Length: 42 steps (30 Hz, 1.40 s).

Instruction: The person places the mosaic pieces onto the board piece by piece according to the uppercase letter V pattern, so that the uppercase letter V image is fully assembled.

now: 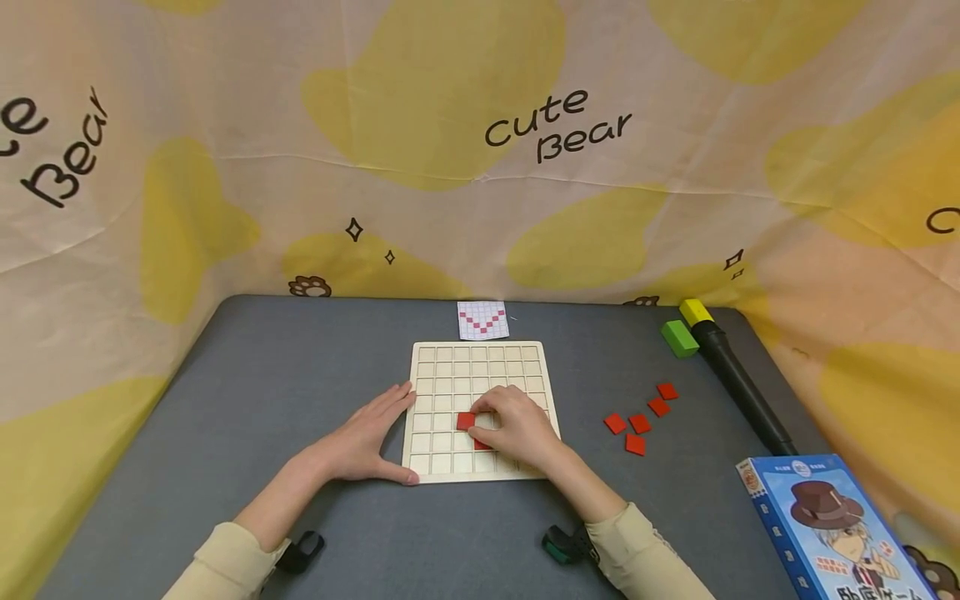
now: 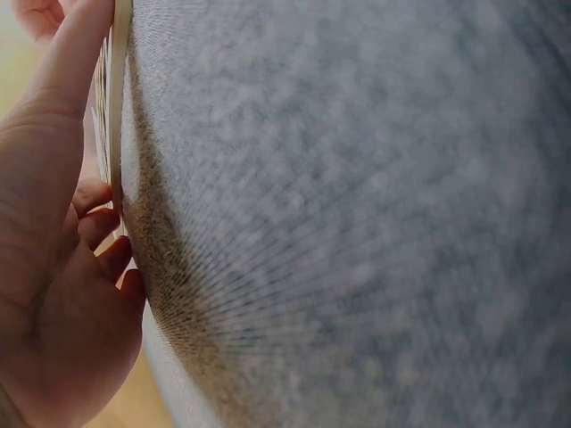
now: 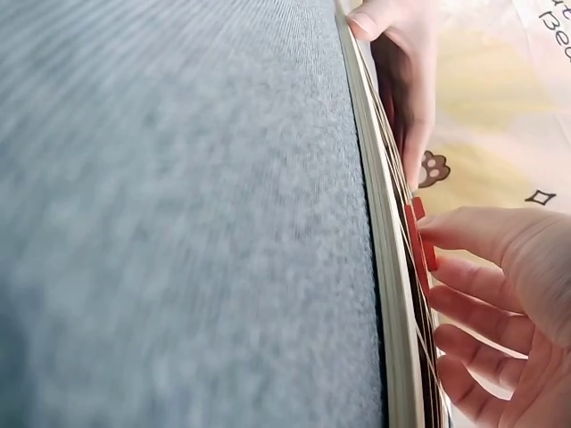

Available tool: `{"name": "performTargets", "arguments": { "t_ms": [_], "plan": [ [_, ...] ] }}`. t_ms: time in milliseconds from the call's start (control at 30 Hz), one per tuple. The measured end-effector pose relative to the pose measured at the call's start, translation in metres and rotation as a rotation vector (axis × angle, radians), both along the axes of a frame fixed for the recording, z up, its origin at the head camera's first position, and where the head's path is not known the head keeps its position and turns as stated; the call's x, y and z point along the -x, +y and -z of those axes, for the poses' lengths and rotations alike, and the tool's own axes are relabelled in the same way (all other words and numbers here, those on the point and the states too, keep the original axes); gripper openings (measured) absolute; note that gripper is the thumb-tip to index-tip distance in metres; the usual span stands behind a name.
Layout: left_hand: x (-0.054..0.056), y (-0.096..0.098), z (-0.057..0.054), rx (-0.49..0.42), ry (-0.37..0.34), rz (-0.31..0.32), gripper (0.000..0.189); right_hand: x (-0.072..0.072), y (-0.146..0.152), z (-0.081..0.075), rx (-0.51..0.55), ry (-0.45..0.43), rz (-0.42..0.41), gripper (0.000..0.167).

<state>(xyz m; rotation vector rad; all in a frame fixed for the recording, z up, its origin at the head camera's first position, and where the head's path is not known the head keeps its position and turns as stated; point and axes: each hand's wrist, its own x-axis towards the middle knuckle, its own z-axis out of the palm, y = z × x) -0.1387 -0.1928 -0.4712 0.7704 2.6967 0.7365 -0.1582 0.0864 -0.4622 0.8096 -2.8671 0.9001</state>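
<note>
A pale wooden grid board lies on the grey table. My left hand rests at its left side, thumb at the near corner and straight fingertips along the edge; the left wrist view shows the palm beside the board's rim. My right hand is over the board's middle, pinching a square red tile between thumb and fingers. In the right wrist view this tile stands slightly proud of the grid. A second red tile sits one row nearer, partly covered by the right hand.
A small card with a pink V pattern lies behind the board. Several loose red tiles are to the right. Farther right are a green block, a black tube with a yellow end, and a blue box.
</note>
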Motion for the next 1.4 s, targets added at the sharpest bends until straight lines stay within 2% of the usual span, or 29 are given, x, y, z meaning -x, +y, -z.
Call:
{"name": "performTargets", "arguments": {
  "t_ms": [467, 600, 767, 967, 1233, 1400],
  "plan": [
    [0.001, 0.001, 0.001, -0.015, -0.002, 0.003, 0.120, 0.000, -0.002, 0.002, -0.027, 0.011, -0.012, 0.022],
    [0.001, 0.001, 0.001, -0.024, 0.010, 0.007, 0.119, -0.001, 0.003, 0.001, 0.013, 0.005, -0.029, 0.022],
    [0.000, 0.001, 0.001, -0.016, 0.005, 0.006, 0.120, -0.003, 0.018, -0.002, 0.116, 0.007, -0.024, 0.017],
    [0.000, 0.002, 0.000, -0.014, -0.008, -0.002, 0.121, -0.003, 0.049, -0.004, 0.157, 0.026, 0.045, 0.015],
    [-0.001, 0.001, 0.000, -0.015, -0.015, -0.012, 0.121, -0.007, 0.101, -0.002, 0.114, 0.013, 0.200, 0.015],
    [-0.001, 0.001, 0.000, -0.017, -0.021, -0.017, 0.122, -0.012, 0.132, -0.001, 0.084, 0.023, 0.261, 0.016]
  ]
}}
